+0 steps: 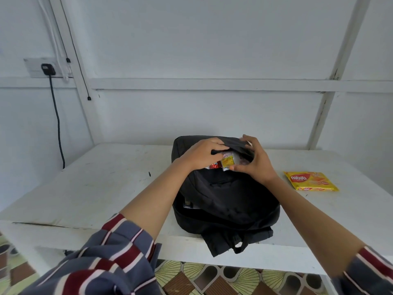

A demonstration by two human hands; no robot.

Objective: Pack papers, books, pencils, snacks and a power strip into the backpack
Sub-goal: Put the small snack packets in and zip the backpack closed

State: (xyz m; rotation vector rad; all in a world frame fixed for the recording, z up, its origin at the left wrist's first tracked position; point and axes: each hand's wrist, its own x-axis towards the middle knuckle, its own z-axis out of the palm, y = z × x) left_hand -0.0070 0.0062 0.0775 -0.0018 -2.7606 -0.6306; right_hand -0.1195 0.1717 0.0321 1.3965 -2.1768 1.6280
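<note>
We are seeing one black backpack (pixel 225 199) lying on the white counter (pixel 95 188), with two small snack packets (pixel 227 161) at its pocket mouth. One yellow wafer pack (pixel 310 180) is lying well apart to the right. Our left hand (pixel 202 154) is gripping the pocket edge, our right hand (pixel 257 160) is pinching the packets, and both are hiding the opening.

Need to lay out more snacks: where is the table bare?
Bare: the table left of the backpack, wall to front edge; the strip between backpack and wafer pack. Crowded: the far pocket, left hand and right hand on snack packets.
</note>
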